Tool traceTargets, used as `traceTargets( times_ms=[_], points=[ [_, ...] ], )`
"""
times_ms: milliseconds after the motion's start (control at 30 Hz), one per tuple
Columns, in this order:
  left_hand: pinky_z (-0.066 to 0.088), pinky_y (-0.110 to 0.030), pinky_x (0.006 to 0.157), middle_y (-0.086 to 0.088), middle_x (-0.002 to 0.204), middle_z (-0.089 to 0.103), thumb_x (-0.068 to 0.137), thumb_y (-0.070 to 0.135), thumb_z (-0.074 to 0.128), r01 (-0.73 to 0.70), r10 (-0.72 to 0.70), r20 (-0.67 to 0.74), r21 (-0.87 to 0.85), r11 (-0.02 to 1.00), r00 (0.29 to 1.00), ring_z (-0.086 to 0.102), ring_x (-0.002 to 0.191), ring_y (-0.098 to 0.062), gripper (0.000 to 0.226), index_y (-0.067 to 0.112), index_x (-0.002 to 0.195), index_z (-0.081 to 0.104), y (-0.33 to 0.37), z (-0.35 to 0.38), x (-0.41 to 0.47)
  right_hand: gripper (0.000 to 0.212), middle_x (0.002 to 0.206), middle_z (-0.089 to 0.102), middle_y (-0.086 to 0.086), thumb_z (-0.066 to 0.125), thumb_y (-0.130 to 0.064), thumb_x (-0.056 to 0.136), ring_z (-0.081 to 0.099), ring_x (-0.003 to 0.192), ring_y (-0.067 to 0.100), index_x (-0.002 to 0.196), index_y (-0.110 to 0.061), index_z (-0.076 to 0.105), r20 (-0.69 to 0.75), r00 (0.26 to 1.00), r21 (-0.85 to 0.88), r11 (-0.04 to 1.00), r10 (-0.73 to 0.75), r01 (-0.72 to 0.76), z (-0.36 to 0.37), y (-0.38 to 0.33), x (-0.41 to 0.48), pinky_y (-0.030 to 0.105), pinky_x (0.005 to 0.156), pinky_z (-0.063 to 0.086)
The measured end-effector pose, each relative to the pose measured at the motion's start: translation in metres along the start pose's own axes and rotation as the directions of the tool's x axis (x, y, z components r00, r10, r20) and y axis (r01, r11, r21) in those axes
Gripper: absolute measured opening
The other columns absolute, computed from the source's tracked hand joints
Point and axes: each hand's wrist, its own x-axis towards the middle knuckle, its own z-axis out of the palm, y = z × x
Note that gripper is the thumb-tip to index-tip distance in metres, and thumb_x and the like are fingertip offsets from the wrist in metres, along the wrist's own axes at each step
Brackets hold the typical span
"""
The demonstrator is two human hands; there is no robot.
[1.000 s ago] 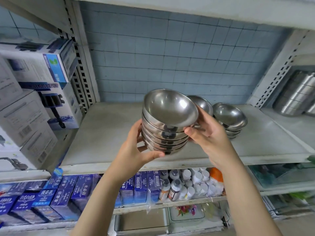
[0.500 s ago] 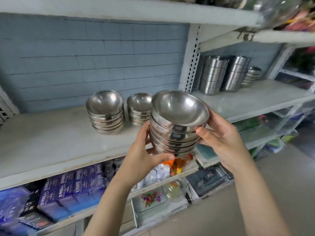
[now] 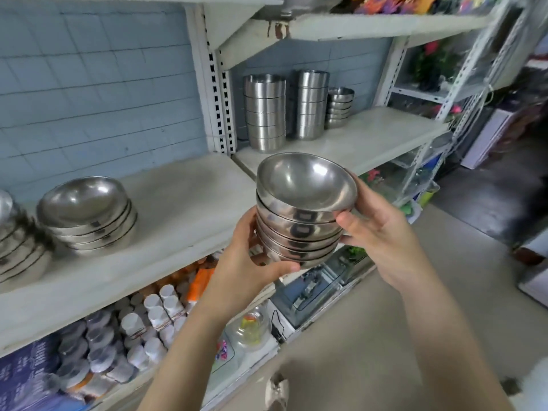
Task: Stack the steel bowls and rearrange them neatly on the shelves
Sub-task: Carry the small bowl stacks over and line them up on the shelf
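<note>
A stack of several steel bowls point(image 3: 302, 209) is held in the air in front of the shelf edge, tilted slightly toward me. My left hand point(image 3: 246, 262) cups its lower left side and my right hand point(image 3: 382, 232) grips its right side. On the left shelf point(image 3: 178, 209) a second bowl stack point(image 3: 89, 215) rests, and a third bowl stack point(image 3: 17, 250) is cut off at the frame's left edge. On the right shelf point(image 3: 370, 134) stand two tall stacks of steel containers point(image 3: 265, 111) and a small stack of steel bowls point(image 3: 339, 106).
A perforated white upright point(image 3: 218, 96) divides the two shelf bays. Below are white bottles point(image 3: 154, 321), blue boxes point(image 3: 26, 381) and glass items point(image 3: 314, 283). An upper shelf point(image 3: 370, 25) overhangs the right bay. Open floor point(image 3: 385, 336) lies to the right.
The view has swung to the right, bringing the right bay and floor into sight. The held stack has moved right, away from the bowl stacks resting on the left shelf. Both hands keep their grip.
</note>
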Motion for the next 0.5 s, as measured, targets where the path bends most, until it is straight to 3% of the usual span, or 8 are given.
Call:
traceTargets(
  times_ms=[67,133,233,400,500],
  points=[
    [0.041,0.002,0.077,0.032,0.120,0.054,0.065,0.029,0.089,0.006,-0.005,0.026,-0.020,1.000,1.000,0.048,0.104,0.027,0.096,0.043,0.139,0.031,-0.002,0.018,0.030,0.064,0.133,0.059,-0.024,0.071,-0.034,0.078,0.055,0.127,0.004,0.137,-0.041,0.046,-0.017,1.000,-0.009,1.000,0.009,-0.009,-0.023,0.012,0.019,0.042,0.101,0.051],
    [0.044,-0.003,0.082,0.029,0.123,0.055,0.063,0.030,0.090,0.009,-0.006,0.047,-0.053,0.999,0.999,0.051,0.109,0.020,0.098,0.040,0.142,0.032,-0.005,0.035,0.063,0.070,0.137,0.058,-0.021,0.076,-0.049,0.074,0.054,0.129,0.007,0.137,-0.044,0.046,-0.027,1.000,-0.029,0.999,0.015,-0.016,-0.046,0.023,0.042,0.041,0.102,0.050],
    [0.046,-0.009,0.092,0.024,0.126,0.056,0.062,0.027,0.090,-0.008,0.014,0.069,-0.099,0.995,0.998,0.053,0.116,0.010,0.099,0.037,0.142,0.033,-0.009,0.063,0.116,0.076,0.141,0.056,-0.016,0.078,-0.062,0.067,0.053,0.132,0.011,0.135,-0.050,0.047,-0.058,0.998,-0.074,0.997,0.018,-0.022,-0.081,0.038,0.078,0.050,0.104,0.048],
    [0.050,-0.025,0.100,0.023,0.128,0.055,0.060,0.032,0.092,-0.018,0.038,0.140,-0.143,0.990,0.989,0.053,0.118,0.007,0.101,0.040,0.142,0.034,-0.007,0.113,0.201,0.084,0.143,0.055,-0.010,0.076,-0.061,0.071,0.052,0.133,0.017,0.145,-0.037,0.043,-0.118,0.993,-0.132,0.991,-0.002,-0.014,-0.145,0.059,0.130,0.056,0.106,0.044],
    [0.051,-0.029,0.100,0.020,0.129,0.055,0.060,0.029,0.092,-0.007,0.036,0.183,-0.159,0.987,0.982,0.054,0.119,0.004,0.101,0.038,0.142,0.034,-0.003,0.144,0.241,0.077,0.141,0.058,-0.004,0.077,-0.046,0.078,0.057,0.127,0.021,0.146,-0.028,0.044,-0.141,0.990,-0.103,0.994,0.007,-0.022,-0.184,0.073,0.149,0.047,0.098,0.053]
  ],
)
